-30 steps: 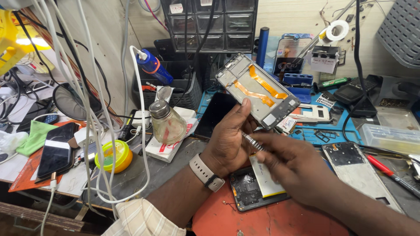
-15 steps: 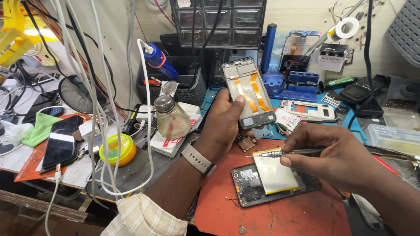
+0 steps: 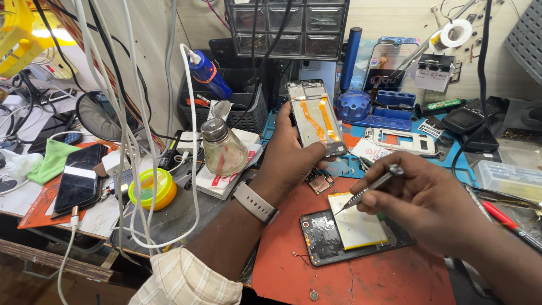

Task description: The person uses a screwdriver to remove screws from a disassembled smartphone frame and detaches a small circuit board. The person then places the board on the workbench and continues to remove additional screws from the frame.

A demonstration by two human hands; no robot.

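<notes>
Your left hand (image 3: 293, 155) grips the phone frame (image 3: 315, 117) above the opened phone (image 3: 353, 234); your right hand (image 3: 423, 197) pinches tweezers (image 3: 367, 189) over its battery (image 3: 355, 226). A slip could puncture it.

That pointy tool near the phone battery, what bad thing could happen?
The metal tool in the right hand points its sharp tip at the pale battery in the open phone; a slip might puncture it. The left hand holds the phone frame up by one edge, so it might drop. A loose screw on the red mat could get lost.
</notes>
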